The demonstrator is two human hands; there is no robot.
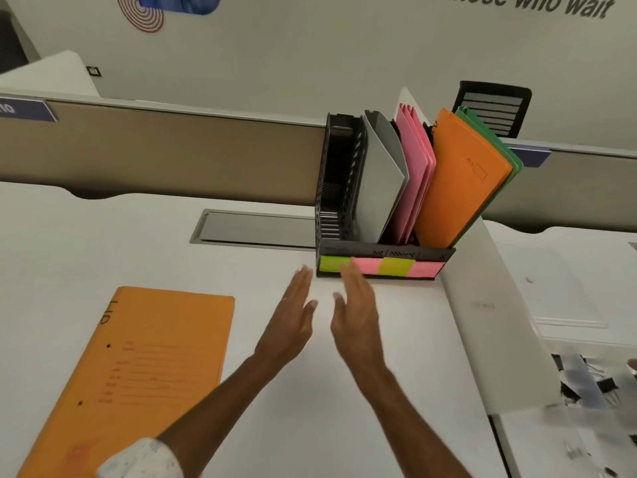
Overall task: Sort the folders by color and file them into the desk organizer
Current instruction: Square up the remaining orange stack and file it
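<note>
A black desk organizer (379, 251) stands at the back right of the white desk, with green and pink sticky labels along its front. It holds a grey folder (381, 174), pink folders (415, 174), an orange folder (458, 181) and a green folder (496, 143); its leftmost slot is empty. Another orange folder (148, 367) lies flat at the front left. My left hand (291, 319) and my right hand (358, 312) hover open, palms facing each other, just in front of the organizer. Neither holds anything.
A beige partition (165, 157) runs along the desk's back edge, with a grey cable hatch (255, 227) beside the organizer. A white side divider (496, 322) borders the right. Binder clips (593, 384) lie on the neighbouring desk. A black chair back (493, 105) shows behind.
</note>
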